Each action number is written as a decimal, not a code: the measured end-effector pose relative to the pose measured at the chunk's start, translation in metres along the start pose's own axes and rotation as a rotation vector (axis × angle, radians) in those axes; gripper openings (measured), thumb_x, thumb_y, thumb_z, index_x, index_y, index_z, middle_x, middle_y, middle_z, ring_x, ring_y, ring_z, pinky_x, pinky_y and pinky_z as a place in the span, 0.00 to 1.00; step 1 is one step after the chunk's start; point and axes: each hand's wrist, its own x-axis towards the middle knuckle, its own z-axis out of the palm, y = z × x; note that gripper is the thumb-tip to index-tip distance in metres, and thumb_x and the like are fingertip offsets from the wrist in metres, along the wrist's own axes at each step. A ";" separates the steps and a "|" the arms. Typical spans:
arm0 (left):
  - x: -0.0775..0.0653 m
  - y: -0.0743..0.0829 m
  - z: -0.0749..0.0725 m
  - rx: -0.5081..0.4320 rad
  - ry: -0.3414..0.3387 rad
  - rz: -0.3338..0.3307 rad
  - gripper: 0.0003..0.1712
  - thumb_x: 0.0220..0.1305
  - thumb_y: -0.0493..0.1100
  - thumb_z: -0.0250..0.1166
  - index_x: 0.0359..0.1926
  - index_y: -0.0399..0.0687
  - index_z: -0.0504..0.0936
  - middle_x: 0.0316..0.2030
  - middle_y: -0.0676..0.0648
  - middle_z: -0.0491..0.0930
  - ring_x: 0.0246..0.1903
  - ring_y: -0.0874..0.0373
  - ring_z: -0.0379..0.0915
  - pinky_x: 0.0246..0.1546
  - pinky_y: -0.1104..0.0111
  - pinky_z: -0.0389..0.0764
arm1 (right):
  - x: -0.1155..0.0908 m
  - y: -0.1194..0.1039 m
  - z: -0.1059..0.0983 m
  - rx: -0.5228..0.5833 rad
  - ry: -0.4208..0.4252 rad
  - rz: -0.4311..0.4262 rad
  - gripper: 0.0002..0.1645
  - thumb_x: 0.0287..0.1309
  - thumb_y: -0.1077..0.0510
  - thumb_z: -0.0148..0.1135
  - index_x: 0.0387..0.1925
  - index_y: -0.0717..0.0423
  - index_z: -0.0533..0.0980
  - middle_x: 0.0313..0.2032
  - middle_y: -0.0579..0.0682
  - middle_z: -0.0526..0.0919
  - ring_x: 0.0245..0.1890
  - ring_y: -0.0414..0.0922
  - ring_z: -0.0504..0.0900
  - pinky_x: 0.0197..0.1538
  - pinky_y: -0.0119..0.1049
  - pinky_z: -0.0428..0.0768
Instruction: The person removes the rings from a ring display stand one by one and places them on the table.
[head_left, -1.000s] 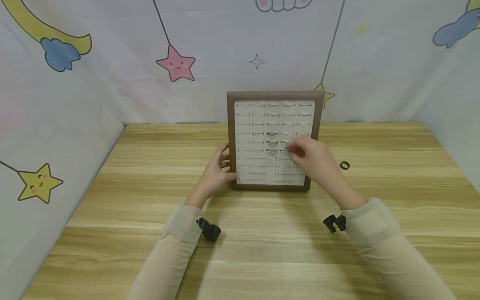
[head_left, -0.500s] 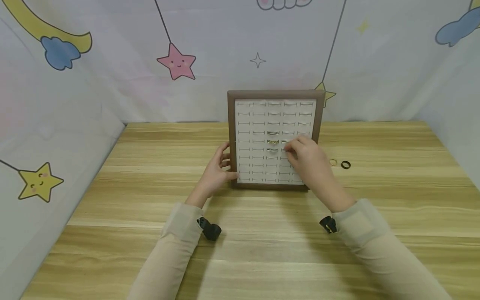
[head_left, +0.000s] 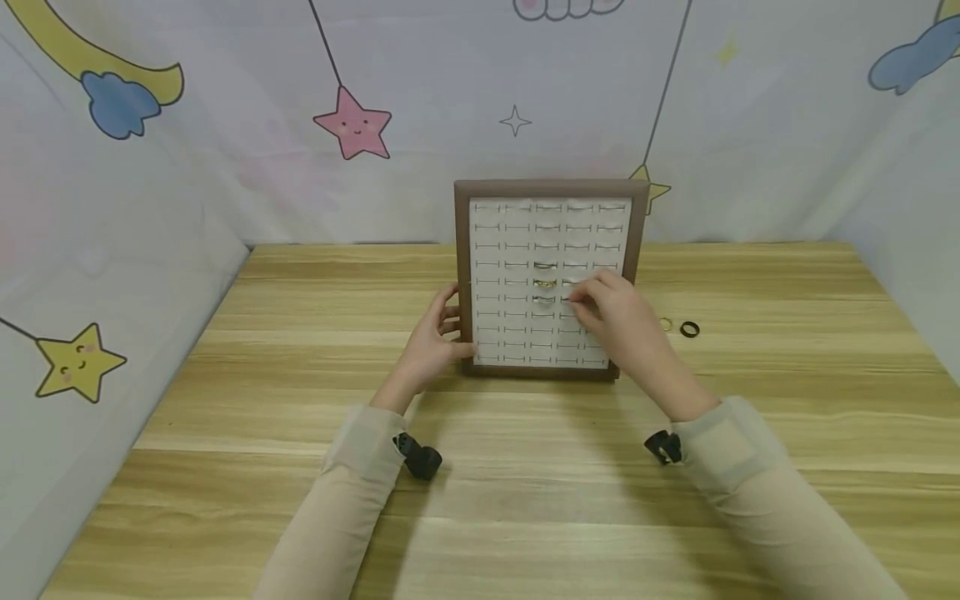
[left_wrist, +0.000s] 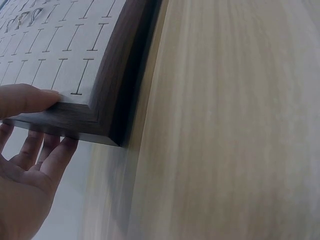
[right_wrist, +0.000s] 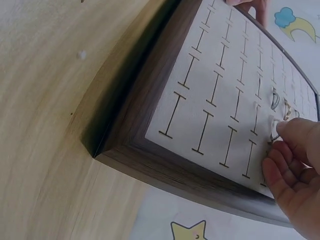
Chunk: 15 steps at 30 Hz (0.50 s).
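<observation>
A ring display board [head_left: 517,329] with a brown frame and white slotted face stands upright on the table. My left hand [head_left: 432,346] grips its lower left edge, thumb on the front and fingers behind, also seen in the left wrist view. Near the middle of the board, my right hand [head_left: 618,321] pinches a small ring [right_wrist: 273,132] at a slot, partly covered by the thumb. Left of these fingers, a gold ring [head_left: 545,283] sits in the middle column between a dark-looking ring [head_left: 545,266] above and a silver ring [head_left: 543,299] below.
On the wooden table [head_left: 510,500], right of the board, lie a black ring [head_left: 689,329] and a thin gold ring [head_left: 667,323], partly behind the right hand. A patterned cloth [head_left: 420,192] hangs behind the table and at both sides.
My right hand shifted slightly left and then a little back, staying at the same slot; the thin gold ring on the table came into view beside it. The left hand keeps its place.
</observation>
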 end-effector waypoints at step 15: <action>-0.001 0.001 0.000 0.002 -0.001 0.000 0.56 0.51 0.24 0.63 0.75 0.57 0.46 0.67 0.38 0.62 0.67 0.41 0.59 0.64 0.49 0.69 | 0.002 0.008 -0.018 0.249 -0.096 0.248 0.10 0.66 0.59 0.55 0.41 0.63 0.76 0.40 0.58 0.82 0.38 0.48 0.78 0.43 0.37 0.77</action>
